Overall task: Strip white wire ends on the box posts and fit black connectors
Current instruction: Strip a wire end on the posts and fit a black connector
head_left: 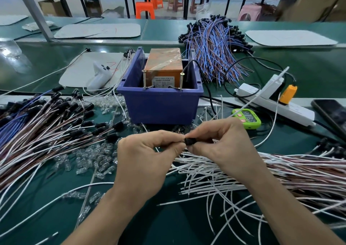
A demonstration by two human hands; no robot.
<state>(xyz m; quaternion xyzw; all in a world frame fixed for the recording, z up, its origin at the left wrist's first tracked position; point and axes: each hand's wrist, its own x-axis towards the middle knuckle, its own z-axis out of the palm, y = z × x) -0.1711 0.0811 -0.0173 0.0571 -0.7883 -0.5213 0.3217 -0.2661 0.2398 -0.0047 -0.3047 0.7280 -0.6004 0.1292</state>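
Both hands meet just in front of the blue box (161,108), low over the worktop (168,216), likely so the small parts stay close to the eye and to the supply of wires. The right hand (222,147) has its grip pinched on a black connector (190,141), thumb and forefinger closed round its body. The left hand (148,160) faces it with its fingers curled, thumb and forefinger pinched right at the connector's open end. A short run of white wire (156,149) shows below the thumb, so I judge it is feeding that wire's end in, though the tip itself is hidden.

The two screw posts (144,79) stand upright at the box's near wall with nothing on them, which suggests the stripping step for this wire is done and fitting is in hand.

The loose white wires (215,175) lie just under the right wrist, within easy reach for the next pick. The wires that already carry connectors (56,124) fan out on the left, well apart from the bare ones, which keeps done and undone from mixing. Clear little sleeves (89,156) are scattered between the left pile and the hands.
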